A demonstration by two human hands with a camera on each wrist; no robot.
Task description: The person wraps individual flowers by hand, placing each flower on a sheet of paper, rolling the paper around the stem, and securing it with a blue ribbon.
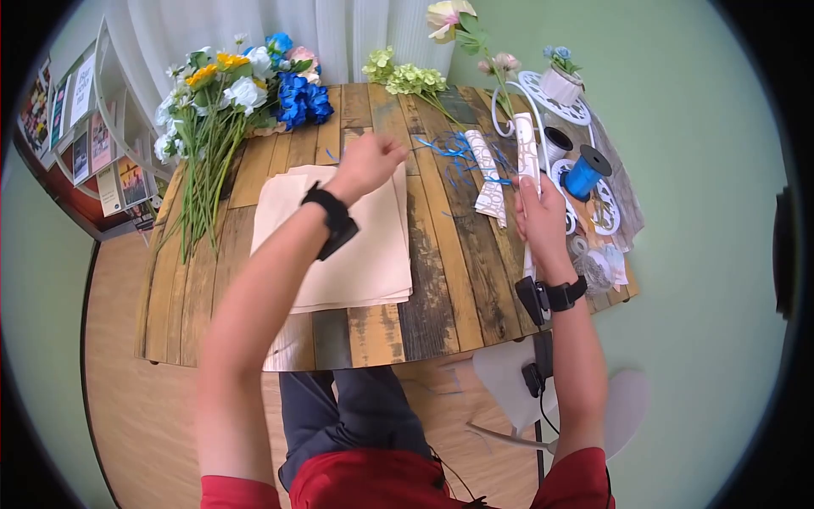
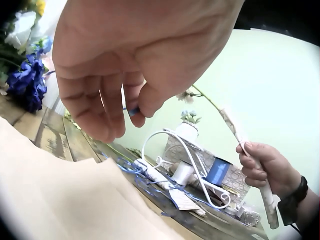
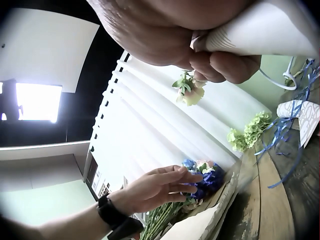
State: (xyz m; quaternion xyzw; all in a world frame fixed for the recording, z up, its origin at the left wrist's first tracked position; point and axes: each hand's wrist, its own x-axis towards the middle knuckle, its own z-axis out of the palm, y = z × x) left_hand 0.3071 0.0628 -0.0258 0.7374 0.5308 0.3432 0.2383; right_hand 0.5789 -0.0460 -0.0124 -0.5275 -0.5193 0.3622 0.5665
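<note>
My left hand (image 1: pixel 369 163) is above the stack of beige paper (image 1: pixel 339 254). In the left wrist view its thumb and finger pinch a small bit of blue ribbon (image 2: pixel 133 111). My right hand (image 1: pixel 543 222) grips a white patterned paper roll (image 1: pixel 526 146) around a flower stem, upright at the table's right side; a pale flower (image 1: pixel 446 19) rises above it. The right wrist view shows the fingers curled round the white roll (image 3: pixel 265 30). Beside this hand a second wrapped roll (image 1: pixel 483 161) lies on the table with curled blue ribbon (image 1: pixel 454 150).
Blue, white and yellow flowers (image 1: pixel 246 92) with long green stems lie at the left; green hydrangeas (image 1: pixel 415 79) lie at the back. On the right are a blue ribbon spool (image 1: pixel 582 176), a white spool (image 1: pixel 555 146), a white metal stand (image 1: pixel 577 110) and a potted flower (image 1: pixel 561 83).
</note>
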